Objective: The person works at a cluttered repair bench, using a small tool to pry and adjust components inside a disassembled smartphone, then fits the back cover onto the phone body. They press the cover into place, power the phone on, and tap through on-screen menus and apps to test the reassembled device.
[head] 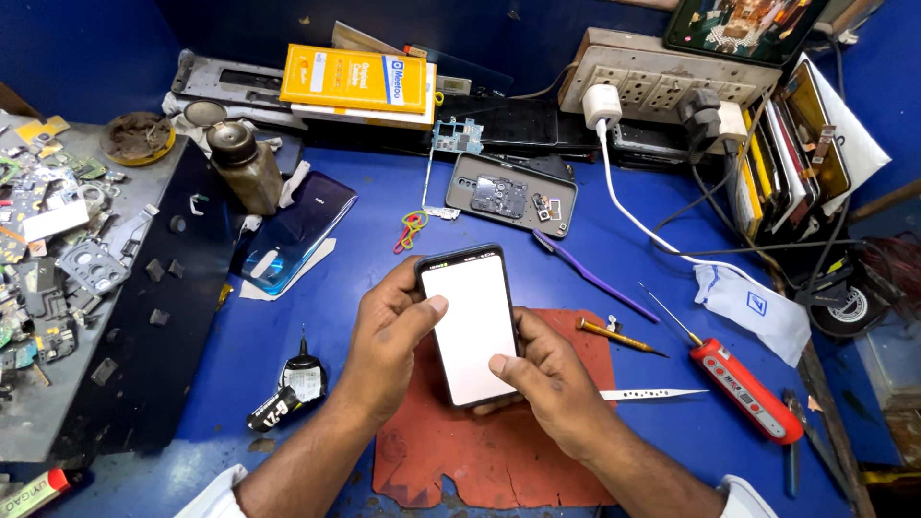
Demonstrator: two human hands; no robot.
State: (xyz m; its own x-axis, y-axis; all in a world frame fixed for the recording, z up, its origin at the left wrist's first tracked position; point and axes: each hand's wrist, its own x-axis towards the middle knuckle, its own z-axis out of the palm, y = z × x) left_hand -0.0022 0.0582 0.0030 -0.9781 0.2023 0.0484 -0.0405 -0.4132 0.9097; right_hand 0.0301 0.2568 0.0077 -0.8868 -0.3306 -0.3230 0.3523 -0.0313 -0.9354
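Both my hands hold a black smartphone [470, 326] with a lit white screen above a red work mat [480, 451]. My left hand [389, 336] grips its left edge, thumb resting on the screen near the top. My right hand [547, 379] cradles the lower right corner, thumb touching the screen near the bottom edge.
An opened phone body [511, 197] with exposed parts lies behind, a blue phone back cover [297, 230] to the left. A red-handled screwdriver [743, 388], tweezers [652, 393], a purple tool [595, 278] and a glue tube [288, 393] surround the mat. A power strip [662, 82] sits at the back.
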